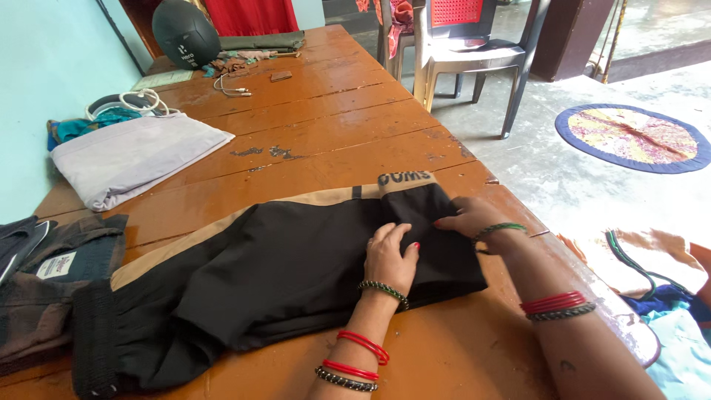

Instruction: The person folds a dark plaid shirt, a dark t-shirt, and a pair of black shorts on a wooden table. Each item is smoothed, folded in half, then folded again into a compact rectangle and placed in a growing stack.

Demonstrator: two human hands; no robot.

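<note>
A pair of black trousers [281,267] with a tan side stripe lies flat across the orange wooden table [333,141], its waistband at the right. My left hand [390,255] rests palm down on the cloth near the waist, fingers together. Just to its right, my right hand [474,218] presses flat on the black waist end near the table's right edge. Both wrists carry red and green bangles. Neither hand grips anything.
A folded white garment [133,155] lies at the left, dark clothes [44,281] at the near left corner. A black helmet [185,33], cables and folded cloth sit at the far end. Plastic chairs [474,52] stand beyond; a round mat [633,137] lies on the floor.
</note>
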